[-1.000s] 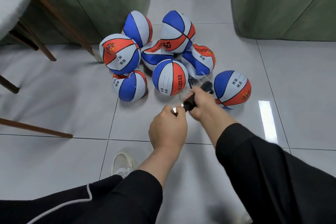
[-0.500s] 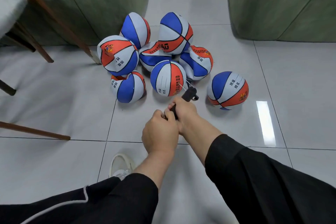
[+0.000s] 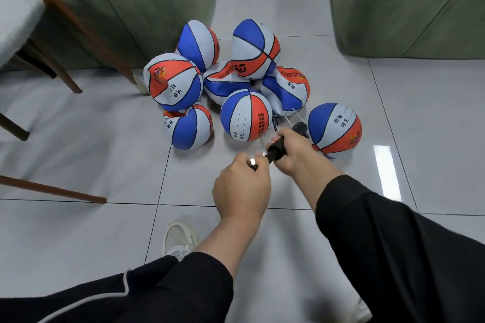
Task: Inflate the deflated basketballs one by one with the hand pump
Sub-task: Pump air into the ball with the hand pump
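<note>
Right hand (image 3: 295, 151) wrapped round black pump (image 3: 277, 149). Left hand (image 3: 242, 186) at seven o'clock, fisted round its handle. Basketballs (image 3: 246, 118) heaped at twelve.

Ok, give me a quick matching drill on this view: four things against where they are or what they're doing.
Things:
1. left hand
2. right hand
3. lone basketball
4. shoe

States:
A. apart from the pile, right of the pump
B. grips the black pump barrel
C. on the tile below the left forearm
D. grips the pump's near end

Pairs: 1-D, 2-B, 3-A, 4-C
</note>
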### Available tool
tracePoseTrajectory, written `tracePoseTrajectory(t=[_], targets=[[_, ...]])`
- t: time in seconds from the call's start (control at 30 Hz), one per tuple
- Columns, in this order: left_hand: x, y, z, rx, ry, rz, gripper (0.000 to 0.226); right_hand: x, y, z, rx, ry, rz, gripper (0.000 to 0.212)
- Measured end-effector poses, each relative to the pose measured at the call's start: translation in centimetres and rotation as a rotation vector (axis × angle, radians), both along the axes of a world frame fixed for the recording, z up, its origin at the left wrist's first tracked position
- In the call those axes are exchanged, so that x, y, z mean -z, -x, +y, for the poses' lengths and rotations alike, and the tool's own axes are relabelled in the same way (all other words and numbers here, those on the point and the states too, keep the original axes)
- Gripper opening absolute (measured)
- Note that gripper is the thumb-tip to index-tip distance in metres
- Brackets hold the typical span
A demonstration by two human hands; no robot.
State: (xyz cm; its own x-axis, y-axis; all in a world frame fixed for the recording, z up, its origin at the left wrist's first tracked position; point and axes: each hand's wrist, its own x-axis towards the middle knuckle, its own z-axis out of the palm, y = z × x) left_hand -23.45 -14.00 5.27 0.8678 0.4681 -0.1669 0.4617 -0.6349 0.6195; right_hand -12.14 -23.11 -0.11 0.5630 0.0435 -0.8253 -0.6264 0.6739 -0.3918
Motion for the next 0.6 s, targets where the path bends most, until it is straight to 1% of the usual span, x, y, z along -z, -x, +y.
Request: tracePoseTrajectory(t=[0.1,0.2,0.27,0.37,0.4,0.53,0.6], targets=[[0.5,-0.4,0.3,-0.037,-0.013,0.018,0.043,0.0,1.5,2.2,-0.055,-0.032,-0.024,0.014],[1.1,-0.4,0.7,-0.095,-0.011,0.023,0.041,-0.8,2.7,4.2,-0.114,0.033,-0.052,0.01],[1.3,-0.6,0.9,-0.112,0.0,0.02,0.041,-1.2,3.1,4.8,-0.118,0.029,-0.062,0.007],[1.0,-0.8,0.5,-0.043,-0.006,0.061,0.045,-0.7,2.9,4.1,-0.122,0.032,-0.06,0.018],[0.8,-0.9,0.3,-0.021,-0.01,0.07,0.046,-0.6,2.7,3.8,-0.125,0.036,-0.06,0.018],[0.1,-0.5,0.0,0.011,0.002,0.067,0.045,-0.7,0.9,2.1,-0.089,0.018,-0.08,0.01],[-0.2,-0.2,0.1,0.053,0.01,0.046,0.045,-0.5,-0.2,0.4,-0.036,0.028,-0.052,0.009]])
